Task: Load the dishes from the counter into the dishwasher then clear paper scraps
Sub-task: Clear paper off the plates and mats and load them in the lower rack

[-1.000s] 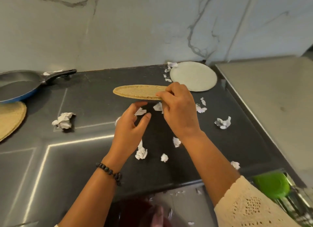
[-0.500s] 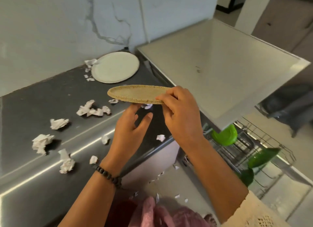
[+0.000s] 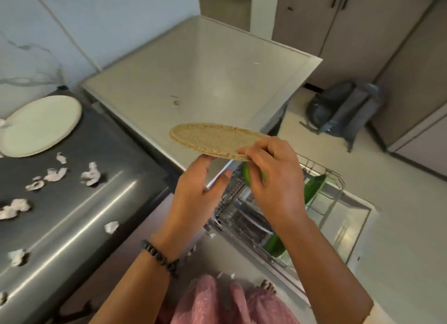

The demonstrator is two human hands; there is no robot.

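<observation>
A person's right hand pinches the near right rim of a flat, round, tan speckled plate, thumb beneath and fingertips curled over the top edge. The plate is held nearly level in the air, stretching away to the left of those fingers, over the front corner of a pale worktop. The left hand is released and holds nothing: its fingers are spread, palm turned inward, with the fingertips just under the plate's near edge; whether they touch it cannot be told. Below and to the right of the right hand's fingers, a dishwasher rack stands pulled out, with green dishes standing on edge among its wires. Beyond the rack the floor is open. Well to the left of both hands lies a dark steel counter strewn with crumpled paper scraps, and a white plate rests flat at its far end near the marble wall
</observation>
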